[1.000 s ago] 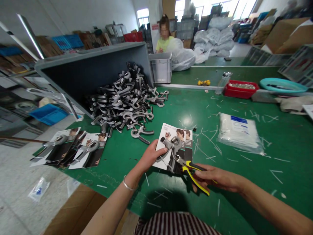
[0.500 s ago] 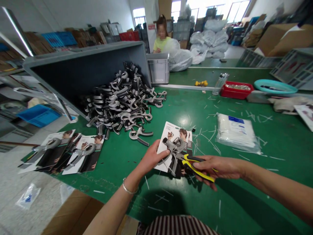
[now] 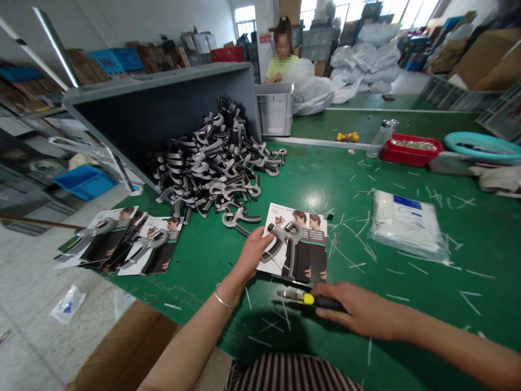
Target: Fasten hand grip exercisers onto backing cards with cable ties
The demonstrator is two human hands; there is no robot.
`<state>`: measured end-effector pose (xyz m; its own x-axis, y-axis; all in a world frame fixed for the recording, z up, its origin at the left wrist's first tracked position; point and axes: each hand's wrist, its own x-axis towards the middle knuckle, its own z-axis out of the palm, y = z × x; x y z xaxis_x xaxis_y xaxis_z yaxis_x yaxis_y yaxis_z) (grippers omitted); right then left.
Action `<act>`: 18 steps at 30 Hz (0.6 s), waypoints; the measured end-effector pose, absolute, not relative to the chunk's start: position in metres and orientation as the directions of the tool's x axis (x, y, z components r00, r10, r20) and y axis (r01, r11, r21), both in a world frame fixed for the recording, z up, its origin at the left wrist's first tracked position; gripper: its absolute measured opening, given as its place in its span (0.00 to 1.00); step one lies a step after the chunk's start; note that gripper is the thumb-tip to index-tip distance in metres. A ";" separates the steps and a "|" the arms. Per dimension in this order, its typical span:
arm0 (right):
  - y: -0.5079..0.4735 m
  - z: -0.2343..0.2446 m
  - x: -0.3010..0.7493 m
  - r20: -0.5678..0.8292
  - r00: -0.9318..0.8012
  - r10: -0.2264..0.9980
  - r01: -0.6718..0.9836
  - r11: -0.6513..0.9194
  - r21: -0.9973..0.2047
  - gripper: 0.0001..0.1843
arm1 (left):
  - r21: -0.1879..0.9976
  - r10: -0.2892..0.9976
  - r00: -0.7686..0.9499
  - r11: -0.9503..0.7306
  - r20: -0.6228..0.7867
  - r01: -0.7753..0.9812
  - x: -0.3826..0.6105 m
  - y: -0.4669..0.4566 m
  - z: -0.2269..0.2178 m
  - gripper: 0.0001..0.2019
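My left hand (image 3: 253,251) pinches the left edge of a printed card (image 3: 313,255) that carries a grey hand gripper (image 3: 286,237), flat on the green table (image 3: 407,293). My right hand (image 3: 360,312) is closed around yellow-and-black pliers (image 3: 303,296), which lie near the card's front edge, jaws pointing left. A pile of grey and black hand grippers (image 3: 215,163) spills from a tipped grey bin (image 3: 163,111) behind the card. One loose hand gripper (image 3: 240,218) lies just left of the card.
Finished carded grippers (image 3: 122,244) lie at the table's left edge. A bag of white ties (image 3: 407,225) sits to the right among cut tie scraps. A red tray (image 3: 411,149), teal dish (image 3: 480,144) and grey crate (image 3: 277,111) stand farther back. A person sits beyond.
My right hand has drawn the pliers away from the gripper on the card and down toward me, with the handles closed. The left hand keeps hold of the card.
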<state>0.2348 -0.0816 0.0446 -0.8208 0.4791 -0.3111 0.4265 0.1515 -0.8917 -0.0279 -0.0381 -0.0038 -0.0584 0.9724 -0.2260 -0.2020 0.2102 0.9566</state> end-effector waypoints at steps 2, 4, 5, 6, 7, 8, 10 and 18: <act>-0.089 0.039 0.230 -0.378 -0.844 0.381 0.280 -0.289 -0.915 0.24 | 0.966 0.979 -0.148 0.105 -0.142 -0.236 -0.023 -0.039 -0.002 0.17; -0.098 0.029 0.222 -0.336 -0.887 0.315 0.078 -0.616 -0.784 0.29 | 0.970 0.962 -0.264 -0.005 -0.061 -0.242 -0.015 -0.041 -0.001 0.17; -0.103 0.023 0.217 -0.299 -0.900 0.317 -0.011 -0.702 -0.712 0.30 | 0.970 0.948 -0.316 -0.050 -0.029 -0.238 -0.010 -0.043 0.000 0.17; -0.107 0.018 0.211 -0.269 -0.905 0.329 -0.079 -0.752 -0.654 0.31 | 0.969 0.934 -0.357 -0.085 -0.005 -0.234 -0.006 -0.044 0.000 0.17; -0.112 0.013 0.205 -0.246 -0.908 0.339 -0.127 -0.782 -0.611 0.32 | 0.966 0.921 -0.389 -0.109 0.009 -0.234 -0.002 -0.045 0.001 0.17; -0.116 0.009 0.200 -0.229 -0.909 0.347 -0.158 -0.799 -0.581 0.32 | 0.962 0.913 -0.408 -0.123 0.014 -0.242 0.002 -0.046 0.001 0.16; -0.121 0.004 0.190 -0.207 -0.914 0.350 -0.191 -0.819 -0.542 0.34 | 0.952 0.906 -0.423 -0.137 0.008 -0.275 0.007 -0.049 0.001 0.16; -0.119 -0.012 0.183 -0.124 -0.936 0.328 -0.258 -0.884 -0.389 0.27 | 0.929 0.925 -0.377 -0.108 -0.036 -0.354 0.011 -0.059 0.006 0.17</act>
<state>0.1831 -0.1189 -0.0122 -0.9365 0.3281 -0.1239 -0.2583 -0.8842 -0.3891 0.0109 -0.0592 0.0057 -0.3772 0.9254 -0.0365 -0.3538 -0.1076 0.9291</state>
